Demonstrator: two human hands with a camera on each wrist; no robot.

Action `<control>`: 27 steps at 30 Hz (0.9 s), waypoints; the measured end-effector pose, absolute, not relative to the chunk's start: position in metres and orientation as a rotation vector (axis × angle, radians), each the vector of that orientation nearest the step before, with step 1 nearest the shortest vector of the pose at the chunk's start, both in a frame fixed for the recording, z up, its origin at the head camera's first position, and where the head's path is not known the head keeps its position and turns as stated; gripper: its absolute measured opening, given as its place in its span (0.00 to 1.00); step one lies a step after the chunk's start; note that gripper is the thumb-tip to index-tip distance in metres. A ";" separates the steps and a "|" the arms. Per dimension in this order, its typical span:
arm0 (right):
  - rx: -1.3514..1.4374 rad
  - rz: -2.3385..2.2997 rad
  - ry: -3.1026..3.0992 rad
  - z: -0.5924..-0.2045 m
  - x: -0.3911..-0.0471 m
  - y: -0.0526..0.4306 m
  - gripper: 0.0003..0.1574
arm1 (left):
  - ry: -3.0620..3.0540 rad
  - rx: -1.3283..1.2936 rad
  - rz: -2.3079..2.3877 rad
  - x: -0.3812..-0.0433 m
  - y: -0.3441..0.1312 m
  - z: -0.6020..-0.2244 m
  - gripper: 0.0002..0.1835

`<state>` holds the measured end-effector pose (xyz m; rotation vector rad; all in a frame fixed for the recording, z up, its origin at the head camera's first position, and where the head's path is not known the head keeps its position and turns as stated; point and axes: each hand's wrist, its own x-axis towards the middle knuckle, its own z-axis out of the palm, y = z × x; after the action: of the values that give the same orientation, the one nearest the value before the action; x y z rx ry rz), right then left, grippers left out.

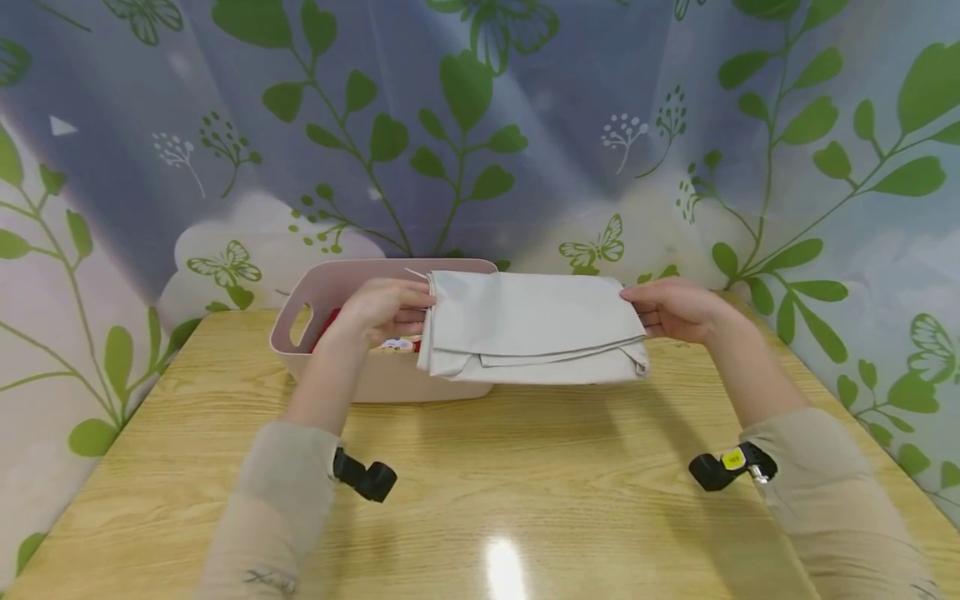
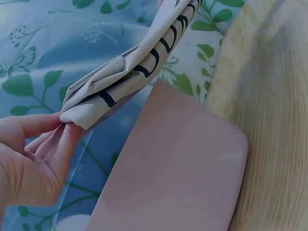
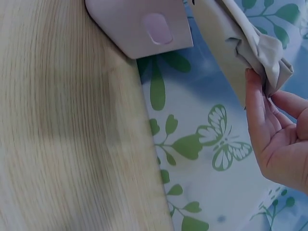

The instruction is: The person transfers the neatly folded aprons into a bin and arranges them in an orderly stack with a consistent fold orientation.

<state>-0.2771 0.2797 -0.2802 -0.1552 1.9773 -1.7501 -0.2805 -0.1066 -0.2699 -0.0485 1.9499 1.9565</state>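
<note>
A folded off-white cloth (image 1: 536, 321) is held up in the air by its two ends, above the table and partly in front of the pink bin. In the left wrist view, black lettering runs along the underside of the cloth (image 2: 139, 67). My left hand (image 1: 378, 310) pinches its left end between thumb and fingers, in front of the bin's opening. At the other end, my right hand (image 1: 678, 308) pinches the cloth's right edge; the right wrist view shows crumpled layers of the cloth (image 3: 240, 45) between thumb and fingers.
The pink plastic bin (image 1: 382, 387) with handle holes stands at the back left of the wooden table (image 1: 525, 467). Red and patterned items (image 1: 397, 343) lie inside it, mostly hidden. A leaf-printed curtain (image 1: 555, 150) hangs behind. Each wrist wears a black camera mount (image 1: 367, 477).
</note>
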 end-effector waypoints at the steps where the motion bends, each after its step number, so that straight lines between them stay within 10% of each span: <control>1: -0.159 -1.750 1.974 -0.280 -0.278 0.278 0.12 | 1.951 -0.044 1.957 -0.281 -0.109 -0.269 0.24; 27: -0.117 -1.855 1.903 -0.275 -0.289 0.222 0.10 | 2.042 -0.094 1.950 -0.282 -0.155 -0.264 0.22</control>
<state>-0.2891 0.2218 -0.2753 -0.1174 1.9032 -1.8546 -0.2819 -0.1550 -0.2635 -0.0935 2.0421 1.9496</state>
